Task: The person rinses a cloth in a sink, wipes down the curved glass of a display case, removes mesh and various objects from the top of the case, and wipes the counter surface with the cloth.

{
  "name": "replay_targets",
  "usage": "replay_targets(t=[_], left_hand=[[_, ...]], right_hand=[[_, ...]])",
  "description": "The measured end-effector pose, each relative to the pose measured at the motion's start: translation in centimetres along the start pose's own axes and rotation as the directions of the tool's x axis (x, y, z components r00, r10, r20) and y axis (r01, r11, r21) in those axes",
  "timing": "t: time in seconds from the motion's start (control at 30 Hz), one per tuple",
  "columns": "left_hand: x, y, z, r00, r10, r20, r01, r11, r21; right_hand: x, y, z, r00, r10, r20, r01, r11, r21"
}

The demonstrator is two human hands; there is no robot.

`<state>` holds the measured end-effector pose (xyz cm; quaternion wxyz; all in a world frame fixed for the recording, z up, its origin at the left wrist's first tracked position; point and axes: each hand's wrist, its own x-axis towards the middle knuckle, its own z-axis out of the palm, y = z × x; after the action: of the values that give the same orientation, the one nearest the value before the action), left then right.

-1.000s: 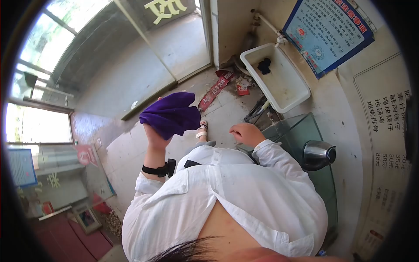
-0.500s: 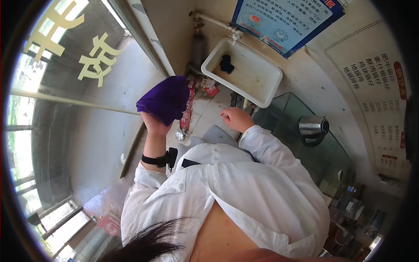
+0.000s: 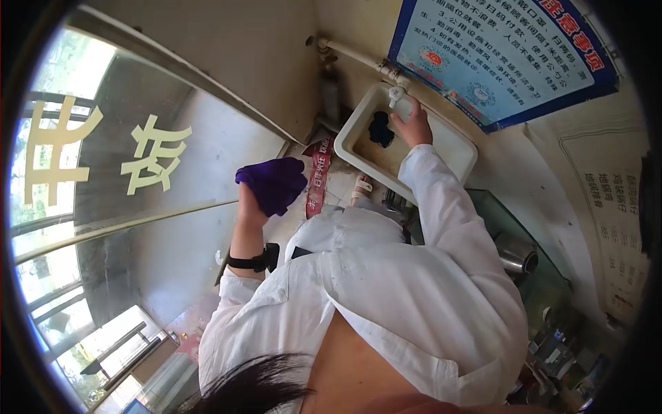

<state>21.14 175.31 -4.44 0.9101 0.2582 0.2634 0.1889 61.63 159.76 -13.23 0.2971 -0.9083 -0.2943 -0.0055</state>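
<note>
A bunched purple cloth (image 3: 274, 186) is gripped in my left hand (image 3: 251, 205), which is at the left beside the glass door. The cloth covers most of that hand's fingers. My right hand (image 3: 415, 127) reaches over the white sink (image 3: 458, 141) on the wall. Its thumb and forefinger are apart, close to the white tap (image 3: 395, 95); whether they touch it I cannot tell. Inside the sink lies a dark wet-looking cloth (image 3: 380, 129), left of my right hand.
A pipe (image 3: 350, 52) feeds the tap along the wall, below a blue notice (image 3: 496, 69). A steel kettle (image 3: 516, 255) stands on a glass-topped surface at the right. The glass door (image 3: 207, 138) with yellow characters fills the left. A red printed strip (image 3: 318, 176) lies by the floor.
My right hand has moved from in front of my body up over the sink to the tap. My left hand still holds the purple cloth, slightly lower in view. The view has shifted.
</note>
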Motion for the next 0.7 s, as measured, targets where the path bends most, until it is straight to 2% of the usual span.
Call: replay_targets(t=[0.03,0.1,0.13,0.17,0.23,0.3,0.33,0.37,0.43,0.5,0.57,0.6,0.63,0.7], left_hand=[[2.4,0.1,0.3,1.0,0.0,-0.001,0.0,1.0,0.006],[8.5,0.1,1.8,0.929,0.205,-0.309,-0.15,0.97,0.191],[10.1,0.5,3.9,0.909,0.174,-0.378,-0.11,0.976,0.186],[11.9,0.1,4.7,0.942,0.222,-0.253,-0.151,0.951,0.271],[15.6,0.2,4.3,0.948,0.0,-0.318,0.129,0.913,0.386],[18.1,-1.1,6.8,0.983,0.051,-0.174,0.033,0.892,0.451],[19.9,-1.3,5.4,0.992,-0.097,-0.077,0.121,0.887,0.445],[21.6,-1.7,5.5,0.991,-0.113,-0.067,0.132,0.881,0.454],[24.2,-3.8,6.5,0.97,-0.234,-0.059,0.24,0.906,0.348],[26.3,-5.6,6.8,0.934,-0.355,-0.027,0.344,0.881,0.323],[29.9,-8.5,5.9,0.917,-0.399,0.008,0.388,0.895,0.219],[31.6,-10.0,5.0,0.892,-0.448,0.065,0.422,0.875,0.237],[32.6,-10.9,4.9,0.872,-0.483,0.075,0.452,0.856,0.251],[34.4,-13.2,4.6,0.813,-0.578,-0.067,0.572,0.772,0.277]], right_hand=[[1.8,-0.1,0.8,1.0,0.002,-0.001,-0.002,1.0,0.006],[6.2,-0.2,2.7,0.965,-0.077,0.25,0.093,0.994,-0.052],[7.2,-1.7,1.1,0.946,-0.036,0.323,0.063,0.995,-0.074],[7.8,-1.3,1.7,0.944,-0.027,0.328,0.054,0.996,-0.072],[9.6,-0.6,2.3,0.886,-0.114,0.45,0.234,0.947,-0.22],[10.1,-0.2,2.1,0.854,-0.136,0.503,0.272,0.94,-0.207],[10.4,-0.3,1.7,0.821,-0.164,0.547,0.314,0.93,-0.193],[10.9,-0.3,1.5,0.829,-0.145,0.54,0.294,0.935,-0.2],[10.8,-0.2,1.3,0.789,-0.259,0.557,0.409,0.898,-0.162],[10.7,0.0,0.9,0.798,-0.23,0.557,0.346,0.932,-0.11],[11.8,0.5,0.6,0.662,-0.346,0.665,0.507,0.86,-0.057],[11.8,1.0,0.9,0.644,-0.403,0.651,0.547,0.837,-0.023],[11.7,1.2,0.9,0.666,-0.368,0.649,0.513,0.857,-0.042],[11.1,1.8,0.8,0.659,-0.443,0.608,0.635,0.76,-0.135]])
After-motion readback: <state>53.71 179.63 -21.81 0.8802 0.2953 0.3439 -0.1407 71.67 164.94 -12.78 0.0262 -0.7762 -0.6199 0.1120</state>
